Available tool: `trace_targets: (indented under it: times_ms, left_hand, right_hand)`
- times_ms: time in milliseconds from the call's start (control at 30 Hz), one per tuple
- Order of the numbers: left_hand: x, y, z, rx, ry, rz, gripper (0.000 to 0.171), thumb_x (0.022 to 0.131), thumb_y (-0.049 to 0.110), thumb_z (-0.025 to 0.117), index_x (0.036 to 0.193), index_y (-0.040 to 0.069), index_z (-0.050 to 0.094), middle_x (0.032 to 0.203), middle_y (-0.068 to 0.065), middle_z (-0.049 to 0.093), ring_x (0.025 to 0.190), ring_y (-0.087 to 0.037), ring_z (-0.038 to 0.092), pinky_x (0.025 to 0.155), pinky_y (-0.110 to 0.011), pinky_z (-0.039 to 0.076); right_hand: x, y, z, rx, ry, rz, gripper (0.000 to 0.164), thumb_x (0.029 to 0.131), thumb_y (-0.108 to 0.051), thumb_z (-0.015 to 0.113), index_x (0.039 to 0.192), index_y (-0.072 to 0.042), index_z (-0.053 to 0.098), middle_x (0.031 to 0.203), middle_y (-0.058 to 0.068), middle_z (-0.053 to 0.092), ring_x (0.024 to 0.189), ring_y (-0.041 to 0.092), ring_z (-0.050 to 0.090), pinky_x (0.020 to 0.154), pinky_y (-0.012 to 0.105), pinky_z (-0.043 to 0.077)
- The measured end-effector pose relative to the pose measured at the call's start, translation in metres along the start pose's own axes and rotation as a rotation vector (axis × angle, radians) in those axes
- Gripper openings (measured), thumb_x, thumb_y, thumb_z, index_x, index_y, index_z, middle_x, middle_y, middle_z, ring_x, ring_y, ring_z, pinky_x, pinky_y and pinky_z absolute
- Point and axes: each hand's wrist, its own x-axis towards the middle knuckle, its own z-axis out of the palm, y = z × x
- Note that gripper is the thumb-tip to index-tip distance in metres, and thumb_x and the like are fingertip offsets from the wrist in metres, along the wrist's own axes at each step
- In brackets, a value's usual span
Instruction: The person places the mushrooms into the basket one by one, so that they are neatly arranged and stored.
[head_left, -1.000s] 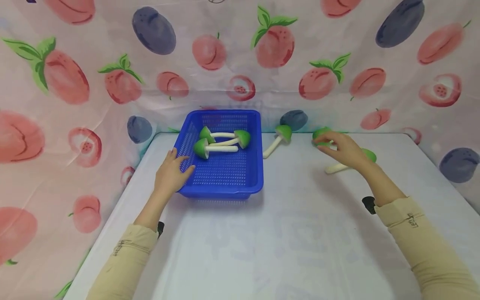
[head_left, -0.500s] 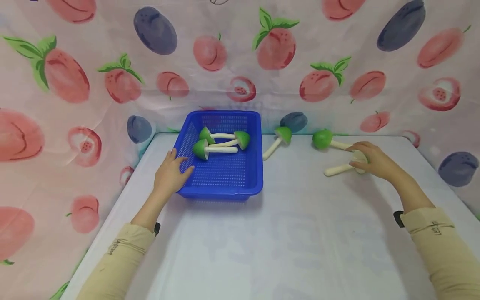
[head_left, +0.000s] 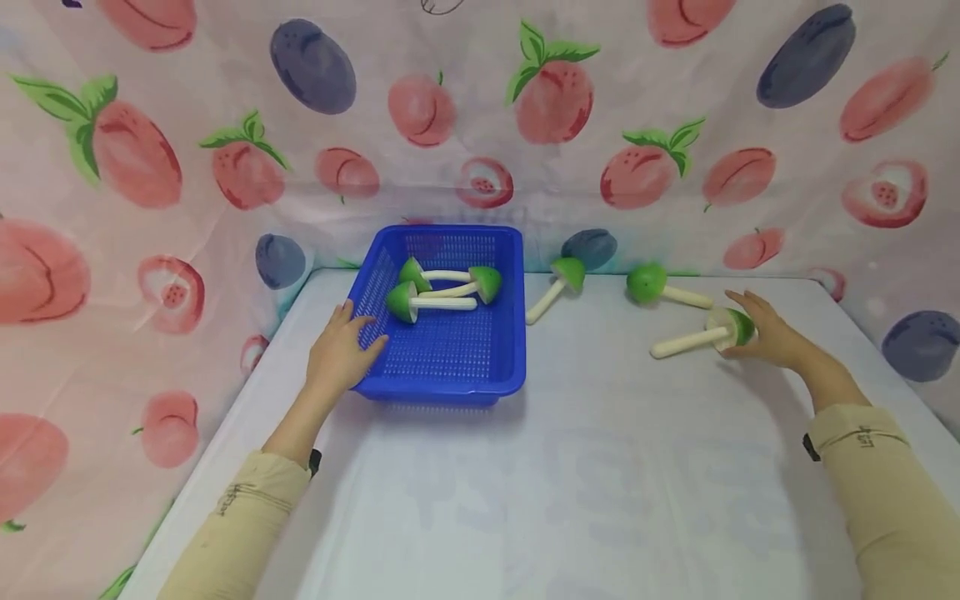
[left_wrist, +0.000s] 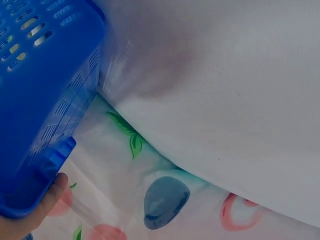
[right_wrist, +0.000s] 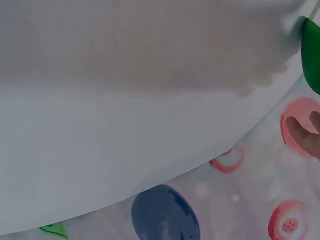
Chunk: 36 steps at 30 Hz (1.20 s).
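A blue plastic basket point(head_left: 438, 388) stands left of the table's middle with 3 green-capped toy mushrooms point(head_left: 403, 302) lying inside. My left hand point(head_left: 337, 348) rests at its left rim, thumb and forefinger spread over the inside; the left wrist view shows a finger point(left_wrist: 56, 192) along the rim. At the right, my right hand point(head_left: 771, 333) is spread around the green cap of another toy mushroom point(head_left: 693, 338), whose pale stem points left. In the right wrist view, fingers point(right_wrist: 302, 134) stand apart from that cap point(right_wrist: 312, 55).
Just right of the basket lies a toy mushroom point(head_left: 553, 287), cap toward the back. Another mushroom point(head_left: 649, 283) lies farther right, behind the one at my right hand. A fruit-print cloth point(head_left: 465, 92) hangs behind the white table point(head_left: 585, 483).
My right hand has moved right and toward me, from above the farther mushroom to the nearer one's cap. My left hand stays at the basket rim.
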Motion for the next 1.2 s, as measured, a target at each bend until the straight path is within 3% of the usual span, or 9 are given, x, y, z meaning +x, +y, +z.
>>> trace_targets:
  times_ms: [200,333,433,567,700,900,1067,1200]
  left_hand:
    - [0.006,0.000,-0.003,0.001,0.016,0.014,0.049,0.085,0.036,0.051,0.123,0.005,0.050,0.142,-0.024,0.022,0.133,-0.038,0.017,0.099,-0.057,0.026]
    - [0.006,-0.001,-0.004,0.010,0.002,0.011,0.049,0.085,0.035,0.051,0.124,0.004,0.049,0.142,-0.024,0.021,0.133,-0.038,0.017,0.100,-0.057,0.025]
    - [0.004,-0.001,-0.002,0.012,-0.017,0.012,0.049,0.086,0.035,0.051,0.124,0.004,0.049,0.143,-0.024,0.021,0.133,-0.038,0.016,0.100,-0.057,0.024]
    - [0.002,-0.002,0.002,0.005,-0.022,0.013,0.050,0.086,0.036,0.050,0.124,0.004,0.048,0.143,-0.024,0.020,0.133,-0.038,0.015,0.100,-0.058,0.024]
    - [-0.001,-0.002,0.003,0.000,-0.014,0.008,0.050,0.085,0.036,0.051,0.124,0.005,0.048,0.143,-0.024,0.020,0.133,-0.038,0.015,0.100,-0.058,0.025]
    - [-0.003,-0.003,-0.002,0.003,-0.004,-0.004,0.049,0.085,0.035,0.051,0.124,0.004,0.049,0.143,-0.025,0.020,0.133,-0.039,0.015,0.100,-0.058,0.025]
    - [-0.004,-0.003,-0.001,-0.003,-0.009,0.001,0.049,0.085,0.035,0.051,0.124,0.004,0.049,0.143,-0.025,0.020,0.133,-0.039,0.015,0.099,-0.059,0.024]
    - [-0.003,-0.001,0.001,-0.011,0.004,0.002,0.049,0.085,0.036,0.052,0.123,0.005,0.050,0.143,-0.024,0.021,0.133,-0.039,0.016,0.098,-0.059,0.026]
  right_hand:
    - [0.008,0.012,0.004,0.021,-0.053,0.062,0.107,0.066,-0.008,0.073,0.140,-0.002,-0.005,0.137,0.039,-0.004,0.127,0.053,-0.008,0.092,0.071,0.007]
    - [0.012,0.015,0.013,0.058,-0.088,0.114,0.111,0.064,-0.003,0.073,0.140,-0.003,-0.009,0.137,0.038,-0.003,0.126,0.053,-0.004,0.096,0.068,0.006]
    - [0.012,0.016,0.019,0.051,-0.105,0.130,0.110,0.064,-0.001,0.074,0.139,-0.001,-0.006,0.135,0.040,0.004,0.123,0.054,0.007,0.097,0.067,0.011]
    - [0.007,0.014,0.019,0.003,-0.091,0.133,0.096,0.066,-0.006,0.074,0.136,0.004,0.009,0.129,0.039,0.020,0.118,0.053,0.020,0.094,0.066,0.018]
    - [0.004,0.009,0.013,-0.037,-0.074,0.152,0.088,0.067,-0.015,0.074,0.132,0.005,0.017,0.127,0.036,0.028,0.116,0.052,0.026,0.092,0.064,0.021]
    - [0.009,0.003,0.009,-0.016,-0.022,0.097,0.090,0.065,-0.019,0.076,0.130,0.007,0.019,0.126,0.033,0.032,0.114,0.047,0.030,0.092,0.061,0.023]
    - [0.009,-0.005,0.011,-0.004,0.014,0.040,0.084,0.067,-0.016,0.075,0.125,0.015,0.021,0.114,0.034,0.032,0.100,0.041,0.033,0.085,0.055,0.028]
    - [0.012,-0.012,0.009,-0.018,0.062,-0.005,0.076,0.070,-0.018,0.073,0.120,0.016,0.027,0.107,0.028,0.033,0.091,0.029,0.033,0.077,0.040,0.031]
